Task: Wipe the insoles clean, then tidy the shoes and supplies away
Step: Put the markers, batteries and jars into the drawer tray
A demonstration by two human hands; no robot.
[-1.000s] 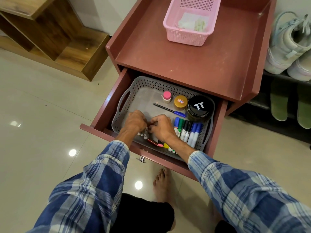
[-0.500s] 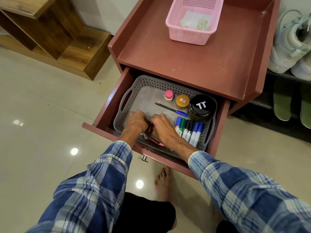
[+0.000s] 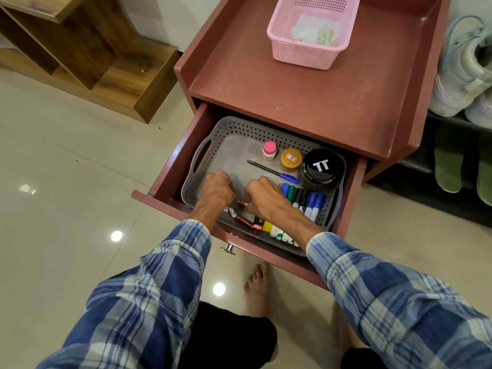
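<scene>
Left hand (image 3: 217, 191) curled, hold hidden; right hand (image 3: 263, 198) pinches red tube (image 3: 242, 203) lying crosswise between them near front edge of grey tray (image 3: 234, 145).

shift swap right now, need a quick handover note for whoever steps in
Left hand and right hand: both curled, knuckles up, in the grey tray of the open drawer; what they grip is hidden.
White shoes sit on the rack at right; pink basket holding a white cloth stands on the cabinet top.
Done, it seems: shoes shelved. Left: likely finish in the tray, shut the drawer, stow the basket.
</scene>
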